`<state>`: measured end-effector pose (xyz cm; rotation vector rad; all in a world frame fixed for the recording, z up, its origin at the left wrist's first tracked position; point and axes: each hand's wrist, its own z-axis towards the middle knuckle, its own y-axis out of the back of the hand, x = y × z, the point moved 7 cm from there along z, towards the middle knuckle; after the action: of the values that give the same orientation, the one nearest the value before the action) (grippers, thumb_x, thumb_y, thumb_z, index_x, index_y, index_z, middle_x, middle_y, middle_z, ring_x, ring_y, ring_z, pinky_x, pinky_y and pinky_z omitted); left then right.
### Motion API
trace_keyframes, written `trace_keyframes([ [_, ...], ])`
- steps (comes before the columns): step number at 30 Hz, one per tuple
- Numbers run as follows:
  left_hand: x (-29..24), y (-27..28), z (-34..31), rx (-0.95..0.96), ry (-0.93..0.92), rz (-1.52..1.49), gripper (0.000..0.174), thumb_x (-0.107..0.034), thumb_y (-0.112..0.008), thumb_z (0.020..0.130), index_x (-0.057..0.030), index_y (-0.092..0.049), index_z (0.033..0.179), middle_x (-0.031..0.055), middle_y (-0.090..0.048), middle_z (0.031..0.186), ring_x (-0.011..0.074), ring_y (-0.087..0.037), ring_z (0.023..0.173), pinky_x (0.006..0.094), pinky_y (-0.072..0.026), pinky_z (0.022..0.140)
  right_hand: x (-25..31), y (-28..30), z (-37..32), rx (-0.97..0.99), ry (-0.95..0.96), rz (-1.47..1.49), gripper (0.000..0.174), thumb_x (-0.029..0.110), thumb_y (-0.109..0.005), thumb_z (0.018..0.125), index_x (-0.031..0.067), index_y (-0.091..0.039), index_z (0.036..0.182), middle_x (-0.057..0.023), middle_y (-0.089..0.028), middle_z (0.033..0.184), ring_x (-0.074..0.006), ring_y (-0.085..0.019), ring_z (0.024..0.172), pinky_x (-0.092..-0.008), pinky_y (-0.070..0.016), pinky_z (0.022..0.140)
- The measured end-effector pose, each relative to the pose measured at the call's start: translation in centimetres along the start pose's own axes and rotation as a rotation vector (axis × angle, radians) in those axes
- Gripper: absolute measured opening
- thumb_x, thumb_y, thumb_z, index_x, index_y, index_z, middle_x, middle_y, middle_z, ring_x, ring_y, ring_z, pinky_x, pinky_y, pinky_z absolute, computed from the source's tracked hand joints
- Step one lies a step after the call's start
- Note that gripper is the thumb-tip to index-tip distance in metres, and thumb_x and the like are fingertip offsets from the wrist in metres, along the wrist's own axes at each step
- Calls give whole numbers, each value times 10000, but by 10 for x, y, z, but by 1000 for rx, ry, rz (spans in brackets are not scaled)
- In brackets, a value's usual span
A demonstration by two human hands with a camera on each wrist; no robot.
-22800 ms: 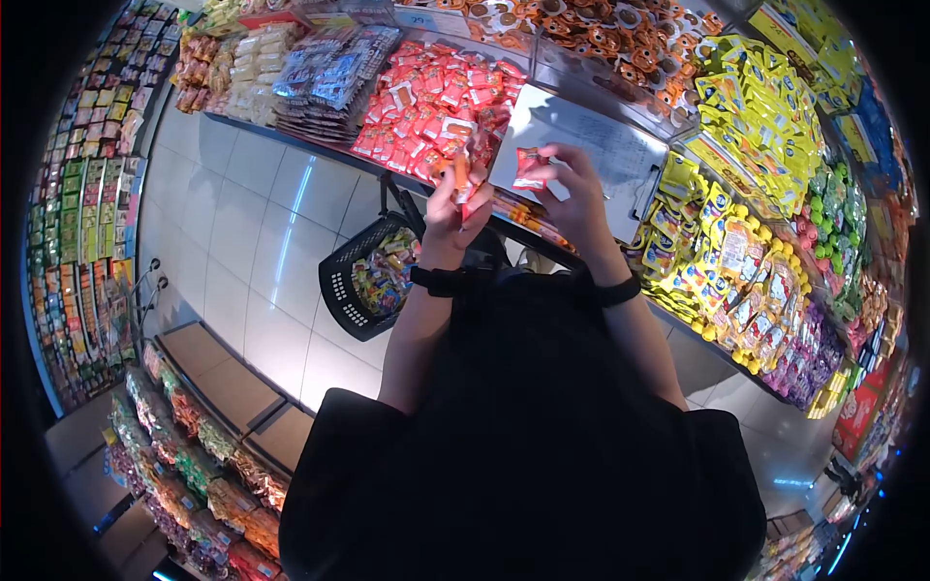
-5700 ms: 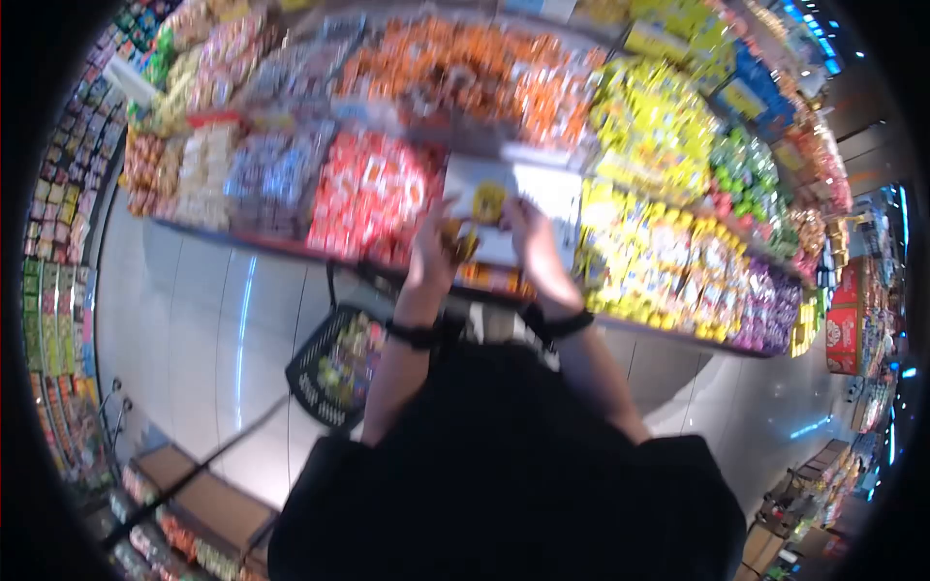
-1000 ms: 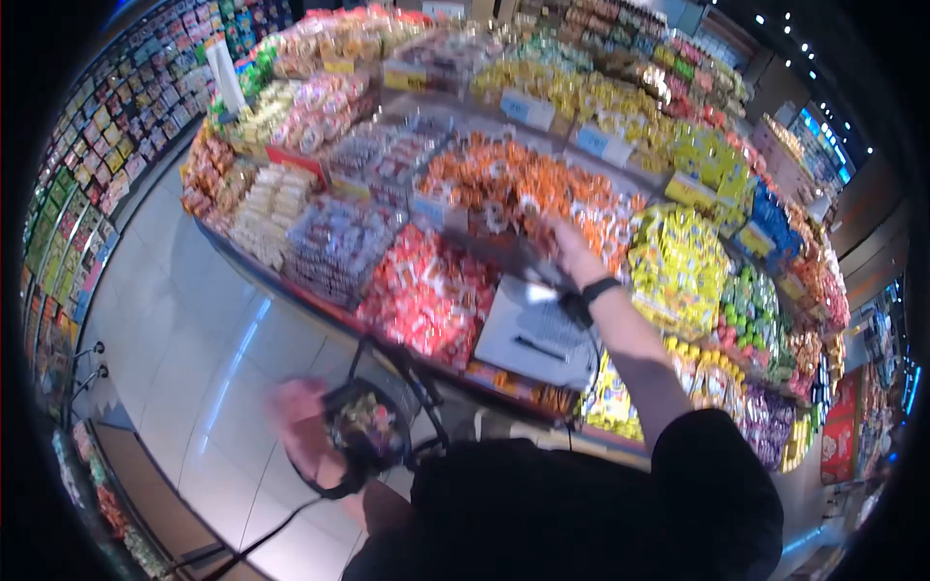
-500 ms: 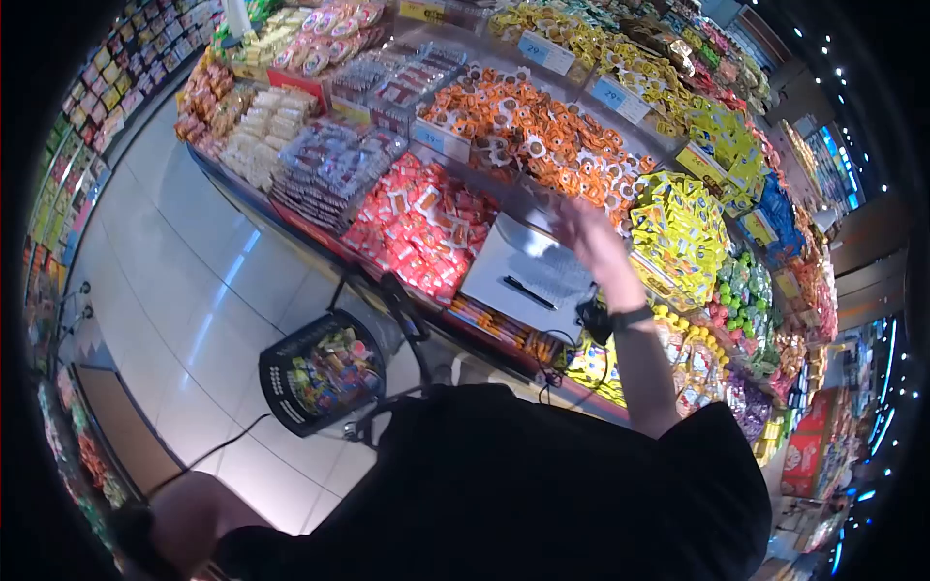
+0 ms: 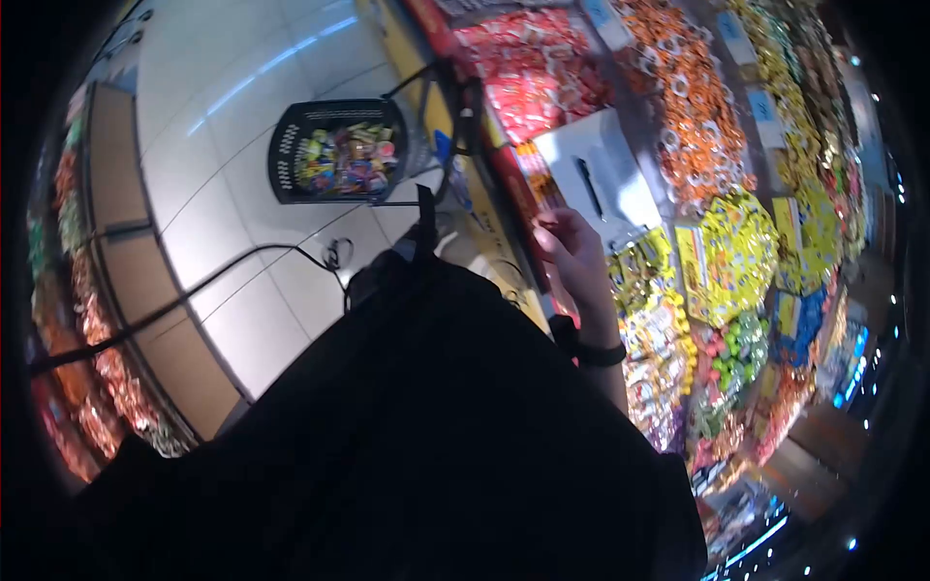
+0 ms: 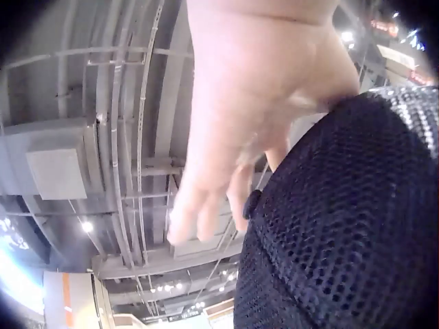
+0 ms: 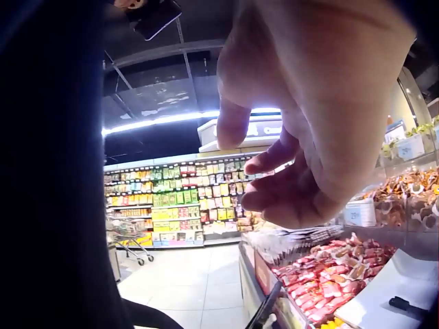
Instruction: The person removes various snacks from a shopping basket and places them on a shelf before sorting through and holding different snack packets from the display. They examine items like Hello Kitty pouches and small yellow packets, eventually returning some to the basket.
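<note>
My right grip (image 5: 572,254) hangs at the edge of the table (image 5: 511,189). Its fingers are loosely curled and, from the wrist view, I see nothing in them. Just beyond its fingertips lies a white clipboard (image 5: 605,160) with a dark pen (image 5: 588,187) resting on it. Farther past the clipboard is a heap of red packets (image 5: 538,68). Orange packets (image 5: 697,116) lie to the far side of the clipboard, and yellow packets (image 5: 736,257) are piled close beside the grip's wrist.

My left grip (image 6: 233,130) is out of the head view. Its wrist camera shows it raised against the ceiling, with the fingers straight and together and nothing held. A black mesh surface (image 6: 343,226) sits right beside the palm, and I cannot tell whether they touch.

Well apart from the right grip, a black basket (image 5: 289,145) full of mixed sweets stands on the tiled floor (image 5: 223,87).
</note>
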<state>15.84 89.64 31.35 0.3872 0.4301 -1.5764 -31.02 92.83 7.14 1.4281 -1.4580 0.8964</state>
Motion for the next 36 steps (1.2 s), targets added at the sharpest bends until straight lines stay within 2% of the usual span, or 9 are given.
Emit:
trace_keyframes([
  [4, -15, 29, -8, -90, 118, 270, 586, -399, -699, 661, -153, -552, 1173, 17, -557, 1159, 162, -526, 1001, 376, -363, 923, -7, -25, -6, 17, 168, -221, 125, 54, -621, 837, 22, -589, 953, -16, -603, 842, -83, -569, 781, -230, -465, 718],
  [6, -19, 43, -18, -169, 148, 404, 563, -383, -691, 676, -146, -554, 1168, 18, -559, 1151, 160, -528, 997, 371, -367, 917, -21, -49, -5, 169, 332, -27, 104, 7, -590, 834, 22, -583, 937, -26, -594, 839, -81, -553, 749, -231, -469, 693],
  [10, -32, 78, -34, -302, 163, 580, 517, -352, -675, 707, -132, -556, 1159, 20, -564, 1135, 158, -530, 989, 361, -376, 906, -55, -111, 0, 247, 35, -192, 158, 88, -637, 833, 4, -596, 961, -53, -633, 827, -113, -604, 791, -255, -480, 742],
  [15, -49, 134, -5, -262, 184, 753, 460, -313, -655, 745, -114, -559, 1148, 22, -571, 1116, 154, -533, 978, 348, -386, 892, -59, -166, 0, 376, 20, -219, 261, 195, -656, 838, 6, -594, 1005, -100, -659, 847, -162, -638, 789, -304, -500, 730],
  [21, -46, 190, 85, -143, -24, 849, 391, -266, -631, 790, -93, -563, 1135, 25, -578, 1093, 150, -536, 966, 332, -399, 875, -85, -194, 34, 218, -34, -352, 284, 200, -661, 824, -7, -589, 1004, -112, -653, 854, -173, -638, 786, -294, -502, 707],
  [28, 161, 262, 139, 2, 123, 813, 312, -211, -603, 843, -69, -568, 1119, 28, -587, 1066, 145, -540, 951, 314, -414, 856, -222, -280, 157, 149, -182, -806, 321, 210, -671, 795, 15, -587, 1035, -113, -645, 917, -206, -630, 816, -326, -505, 744],
  [31, 315, 306, 43, 81, 535, 814, 279, -188, -591, 866, -58, -570, 1112, 29, -591, 1055, 142, -542, 945, 307, -420, 848, -250, -349, 216, 273, -156, -845, 336, 216, -678, 777, 24, -586, 1038, -120, -643, 928, -212, -631, 833, -327, -507, 752],
  [33, 408, 324, -94, 269, 905, 840, 257, -172, -583, 881, -51, -571, 1108, 30, -594, 1047, 141, -543, 941, 301, -424, 842, -281, -374, 240, 263, -321, -350, 335, 229, -684, 753, 4, -589, 983, -140, -645, 907, -255, -630, 865, -342, -500, 780],
  [36, 460, 346, -321, 688, 1059, 942, 369, -114, -743, 737, -70, -570, 1059, 95, -587, 1021, 236, -564, 960, 320, -453, 801, -325, -398, 281, 303, -396, -488, 340, 228, -700, 744, 2, -594, 974, -136, -653, 921, -249, -634, 869, -337, -503, 782],
])
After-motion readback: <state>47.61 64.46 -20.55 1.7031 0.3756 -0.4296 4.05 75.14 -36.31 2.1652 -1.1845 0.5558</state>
